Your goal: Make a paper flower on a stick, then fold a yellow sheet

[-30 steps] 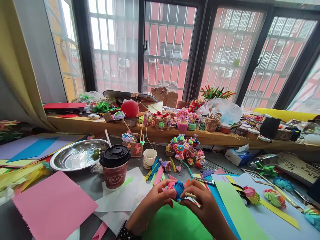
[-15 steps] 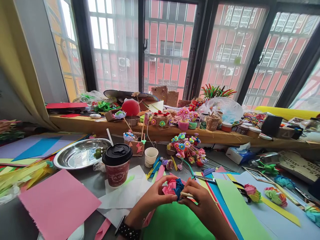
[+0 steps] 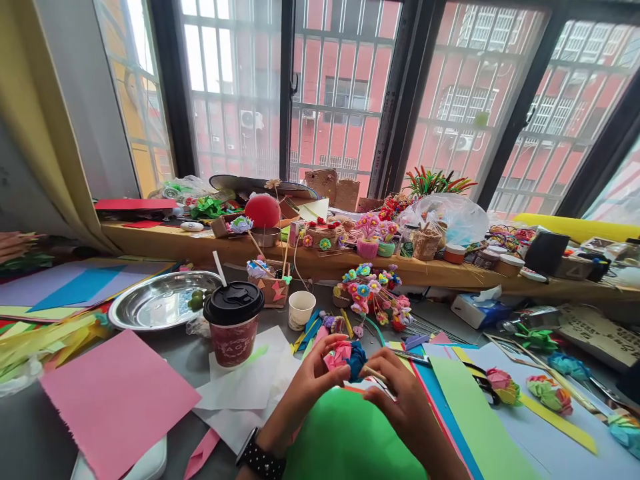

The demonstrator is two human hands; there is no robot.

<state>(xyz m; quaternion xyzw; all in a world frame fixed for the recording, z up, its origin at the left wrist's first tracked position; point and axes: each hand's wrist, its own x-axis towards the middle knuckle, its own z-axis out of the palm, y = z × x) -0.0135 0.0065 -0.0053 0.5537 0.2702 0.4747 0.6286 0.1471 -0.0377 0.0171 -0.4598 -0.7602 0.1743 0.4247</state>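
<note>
Low in the centre, my left hand [image 3: 316,377] has its fingers wrapped round the pink side of a pink and blue folded-paper ball [image 3: 345,358]. Just right of it, my right hand [image 3: 397,387] pinches a thin pale stick [image 3: 376,375], whose tip meets the blue side of the ball. Below both hands is a smooth green rounded thing [image 3: 357,437]. A dark watch strap with white dots circles my left wrist.
A lidded cup with a straw [image 3: 234,333], a paper cup [image 3: 301,309] and a metal tray [image 3: 150,313] stand beyond my hands. Pink paper [image 3: 120,403] lies left; coloured sheets and paper balls lie right. Crafts crowd the sill.
My right hand's fingers have spread a little and its thumb has moved off the ball. The ball has turned slightly in my left hand. The view has shifted a little.
</note>
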